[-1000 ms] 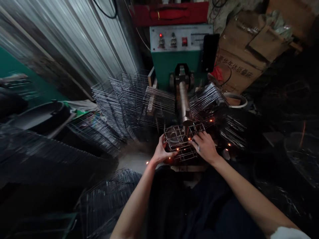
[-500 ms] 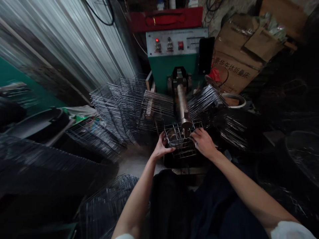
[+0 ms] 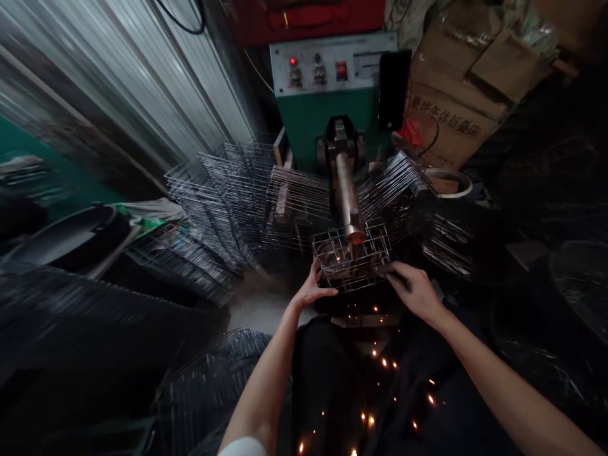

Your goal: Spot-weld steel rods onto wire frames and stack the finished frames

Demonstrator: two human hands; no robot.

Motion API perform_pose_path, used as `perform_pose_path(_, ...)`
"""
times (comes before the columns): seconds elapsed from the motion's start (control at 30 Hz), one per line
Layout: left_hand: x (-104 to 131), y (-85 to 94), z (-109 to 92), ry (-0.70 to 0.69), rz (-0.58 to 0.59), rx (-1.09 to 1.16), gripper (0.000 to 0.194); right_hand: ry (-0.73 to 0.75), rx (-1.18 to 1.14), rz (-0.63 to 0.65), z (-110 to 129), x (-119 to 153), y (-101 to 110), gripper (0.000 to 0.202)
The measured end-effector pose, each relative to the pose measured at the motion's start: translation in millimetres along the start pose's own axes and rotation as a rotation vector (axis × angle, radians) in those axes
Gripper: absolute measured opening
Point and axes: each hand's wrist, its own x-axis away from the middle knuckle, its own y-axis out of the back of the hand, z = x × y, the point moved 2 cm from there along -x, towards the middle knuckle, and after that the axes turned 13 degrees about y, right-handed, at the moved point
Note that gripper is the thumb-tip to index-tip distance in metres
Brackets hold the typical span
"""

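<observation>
Cramped workshop [image 3: 251, 310], grid [image 3: 349, 265], left hand [image 3: 310, 290] at edge

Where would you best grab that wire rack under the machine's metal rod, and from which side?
Probably the wire rack's left edge, coming from the person's left, as the left hand does: thumb at the near edge, fingers along the side. The metal rod's tip sits over the middle, leaving the outer wires easier to reach.
</observation>
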Motion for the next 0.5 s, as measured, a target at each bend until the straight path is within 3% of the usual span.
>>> perform_pose_path(0.1, -7.7, -3.6, 7.9, 0.012, -0.014, 0.032, 0.130, -0.227, -0.237, -0.082, -5.8, 28.6, -0.6, 0.018)
perform_pose_path(0.2, -1.6, -3.5, 4.5, -0.051, -0.067, 0.003, 0.127, -0.413, -0.457, -0.184, -4.2, 45.6, 1.7, 0.034)
perform_pose_path(0.37, 48.9, -4.9, -11.4, -0.154, -0.083, -0.286, 0.113, -0.502, -0.615, -0.211, 12.9, 53.7, 13.9, 0.039)
perform_pose_path(0.5, 84.4, -24.1, -38.5, -0.164, -0.153, -0.621, 0.110, -0.548, -0.743, -0.142, 25.4, 52.7, 11.2, 0.035)
